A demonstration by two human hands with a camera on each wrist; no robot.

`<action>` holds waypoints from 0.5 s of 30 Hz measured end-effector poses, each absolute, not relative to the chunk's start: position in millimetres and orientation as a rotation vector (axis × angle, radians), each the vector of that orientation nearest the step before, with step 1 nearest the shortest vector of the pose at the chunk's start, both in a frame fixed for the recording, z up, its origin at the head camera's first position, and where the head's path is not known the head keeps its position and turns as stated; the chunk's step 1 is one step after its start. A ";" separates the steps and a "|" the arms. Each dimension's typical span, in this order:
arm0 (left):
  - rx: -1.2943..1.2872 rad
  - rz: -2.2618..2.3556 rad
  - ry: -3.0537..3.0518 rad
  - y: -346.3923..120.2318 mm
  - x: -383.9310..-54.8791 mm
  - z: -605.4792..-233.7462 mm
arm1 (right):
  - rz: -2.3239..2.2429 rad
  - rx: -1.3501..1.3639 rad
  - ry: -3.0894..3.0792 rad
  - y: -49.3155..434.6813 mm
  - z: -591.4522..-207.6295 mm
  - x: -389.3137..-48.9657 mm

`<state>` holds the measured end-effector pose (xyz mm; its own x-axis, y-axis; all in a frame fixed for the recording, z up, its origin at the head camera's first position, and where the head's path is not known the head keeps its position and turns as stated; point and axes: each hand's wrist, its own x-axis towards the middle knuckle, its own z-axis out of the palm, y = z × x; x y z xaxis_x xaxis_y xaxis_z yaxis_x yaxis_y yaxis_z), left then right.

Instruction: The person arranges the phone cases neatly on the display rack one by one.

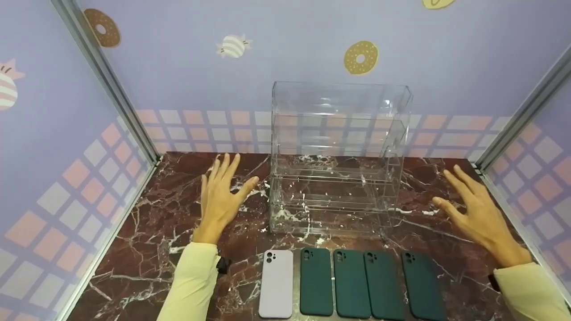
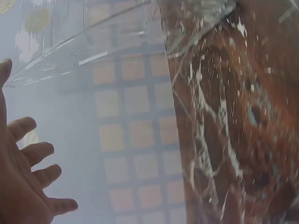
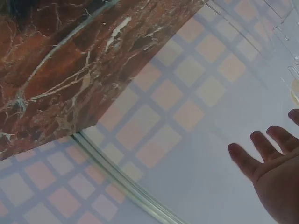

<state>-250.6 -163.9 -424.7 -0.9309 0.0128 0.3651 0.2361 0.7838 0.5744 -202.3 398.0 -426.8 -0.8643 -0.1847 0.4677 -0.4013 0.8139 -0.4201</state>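
A clear tiered acrylic rack (image 1: pixel 330 178) stands upright at the back middle of the table. To its left my left hand (image 1: pixel 221 196) hovers with fingers spread, apart from it and holding nothing. On the other side my right hand (image 1: pixel 477 214) is also held out, its fingers extended and well away from the rack. In front of the rack lies a row of phone cases: a pale lilac one (image 1: pixel 275 284) at the left end, then several dark green ones (image 1: pixel 316 281), backs up with camera cutouts at the far end. Neither hand touches the cases.
The table (image 1: pixel 147 249) has a dark red marbled top with white veins. Patterned wall panels (image 1: pixel 178 67) enclose it at the back and both sides, joined by metal corner posts (image 1: pixel 111 84).
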 end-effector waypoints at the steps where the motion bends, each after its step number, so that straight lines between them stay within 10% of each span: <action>1: -0.189 -0.950 -2.613 -162.9 -251.2 -426.2 | 0.737 0.446 -2.583 397.5 -428.4 -201.9; 15: -0.084 -1.615 -2.231 -140.0 -264.1 -440.5 | 1.021 0.348 -2.650 400.6 -454.1 -185.3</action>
